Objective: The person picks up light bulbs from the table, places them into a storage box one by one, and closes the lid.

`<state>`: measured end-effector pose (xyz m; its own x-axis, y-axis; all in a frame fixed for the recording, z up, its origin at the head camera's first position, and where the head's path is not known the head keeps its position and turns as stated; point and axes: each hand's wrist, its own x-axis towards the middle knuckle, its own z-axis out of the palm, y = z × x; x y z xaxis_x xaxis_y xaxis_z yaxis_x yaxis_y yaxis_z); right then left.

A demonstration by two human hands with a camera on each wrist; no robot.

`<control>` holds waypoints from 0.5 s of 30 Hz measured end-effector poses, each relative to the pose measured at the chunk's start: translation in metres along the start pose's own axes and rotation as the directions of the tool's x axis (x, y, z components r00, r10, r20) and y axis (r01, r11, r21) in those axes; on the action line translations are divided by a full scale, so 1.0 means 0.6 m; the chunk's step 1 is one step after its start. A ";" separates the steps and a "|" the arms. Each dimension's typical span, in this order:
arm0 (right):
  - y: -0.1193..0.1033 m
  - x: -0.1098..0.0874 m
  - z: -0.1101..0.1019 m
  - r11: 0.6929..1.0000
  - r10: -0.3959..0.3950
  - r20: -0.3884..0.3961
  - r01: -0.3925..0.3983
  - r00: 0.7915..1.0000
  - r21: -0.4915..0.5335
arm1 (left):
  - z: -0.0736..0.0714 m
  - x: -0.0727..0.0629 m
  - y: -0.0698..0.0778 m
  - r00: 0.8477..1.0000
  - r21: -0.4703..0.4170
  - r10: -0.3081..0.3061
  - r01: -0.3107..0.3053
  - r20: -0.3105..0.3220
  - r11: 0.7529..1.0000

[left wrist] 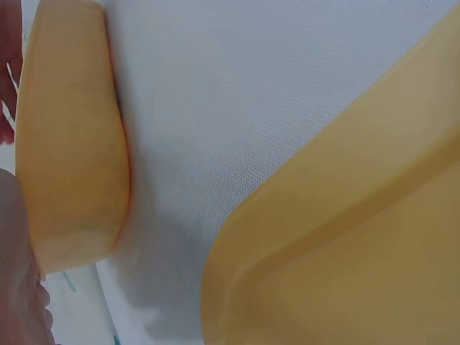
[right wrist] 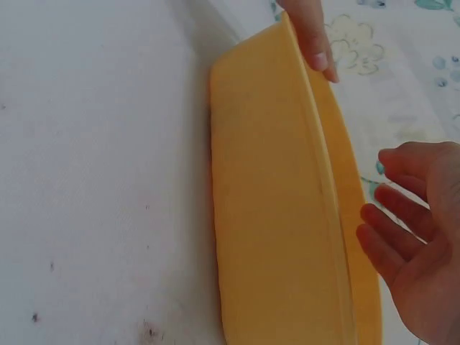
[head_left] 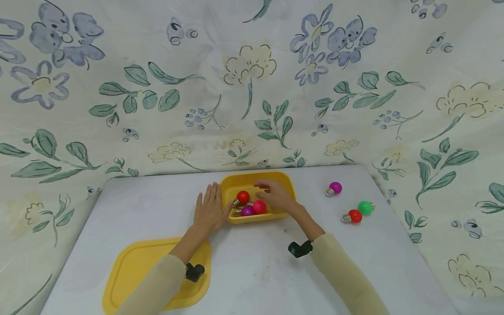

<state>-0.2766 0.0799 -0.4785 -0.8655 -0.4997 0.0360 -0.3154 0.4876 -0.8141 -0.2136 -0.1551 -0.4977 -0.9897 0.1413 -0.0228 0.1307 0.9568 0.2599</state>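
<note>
A yellow plastic container (head_left: 281, 215) stands at the back middle of the table, with several small coloured light bulbs inside. Among them are a red bulb (head_left: 243, 197), a pink bulb (head_left: 259, 207) and a purple bulb (head_left: 247, 211). My left hand (head_left: 208, 212) rests against the container's left side, fingers straight and thumb at the rim. Over the container's right part hovers my right hand (head_left: 275, 194); its fingers are loosely bent with nothing between them, as the right wrist view shows the hand (right wrist: 417, 237) above the rim.
To the right on the white table (head_left: 267, 271) lie a magenta bulb (head_left: 335, 188), a green bulb (head_left: 365, 208) and another red bulb (head_left: 355, 216). A yellow lid (head_left: 134, 267) lies flat at the front left, partly under my left forearm. Floral cloth (head_left: 252, 131) hangs behind the table.
</note>
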 end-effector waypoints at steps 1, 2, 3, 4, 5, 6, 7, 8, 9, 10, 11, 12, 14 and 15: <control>0.000 -0.005 -0.004 1.000 0.000 -0.004 0.000 1.000 0.011 | 0.000 0.000 0.000 1.000 0.000 -0.001 0.001 -0.001 1.000; 0.000 -0.010 -0.008 1.000 0.004 -0.009 -0.004 1.000 0.015 | 0.000 0.000 0.000 1.000 0.001 -0.002 0.002 0.001 1.000; 0.001 -0.015 -0.012 1.000 0.006 -0.015 -0.006 1.000 0.017 | -0.001 0.000 0.000 1.000 0.000 -0.002 0.002 -0.001 1.000; 0.004 -0.020 -0.017 1.000 0.006 -0.023 -0.005 1.000 0.018 | -0.001 0.000 -0.001 1.000 -0.003 -0.001 0.001 -0.007 1.000; 0.007 -0.026 -0.021 1.000 0.006 -0.031 -0.005 0.999 0.013 | -0.001 0.001 0.000 1.000 -0.002 -0.003 0.003 -0.005 1.000; 0.010 -0.031 -0.026 1.000 0.005 -0.038 -0.004 0.999 0.008 | -0.001 0.001 0.000 1.000 -0.004 -0.002 0.002 -0.009 1.000; 0.013 -0.037 -0.030 1.000 -0.003 -0.048 0.003 0.999 0.003 | -0.001 0.001 0.000 1.000 -0.006 -0.003 0.003 -0.008 1.000; 0.017 -0.043 -0.035 1.000 -0.010 -0.056 0.010 0.998 0.000 | 0.000 0.001 0.000 1.000 -0.008 -0.003 0.003 -0.008 1.000; 0.021 -0.048 -0.041 1.000 -0.019 -0.064 0.019 0.998 -0.001 | 0.000 0.001 0.000 1.000 -0.008 -0.003 0.003 -0.008 1.000; 0.024 -0.054 -0.046 1.000 -0.026 -0.075 0.026 0.997 -0.006 | 0.000 0.002 0.000 1.000 -0.009 -0.002 0.002 -0.008 1.000; 0.026 -0.061 -0.053 1.000 -0.028 -0.083 0.028 0.996 -0.007 | 0.001 0.002 0.000 1.000 -0.007 -0.003 0.002 -0.006 1.000; 0.028 -0.068 -0.059 1.000 -0.030 -0.091 0.029 0.995 -0.009 | 0.002 0.002 -0.001 1.000 -0.007 -0.002 0.002 -0.006 1.000; 0.029 -0.083 -0.073 1.000 -0.020 -0.107 0.019 0.994 -0.014 | 0.004 0.003 -0.003 1.000 -0.005 -0.003 0.003 0.000 1.000; 0.030 -0.090 -0.079 1.000 -0.018 -0.116 0.016 0.993 -0.022 | 0.005 0.003 -0.003 1.000 -0.006 -0.002 0.002 0.000 1.000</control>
<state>-0.2540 0.1498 -0.4677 -0.8988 -0.4222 0.1179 -0.3377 0.4953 -0.8004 -0.2157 -0.1558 -0.5008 -0.9900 0.1393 -0.0233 0.1282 0.9555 0.2657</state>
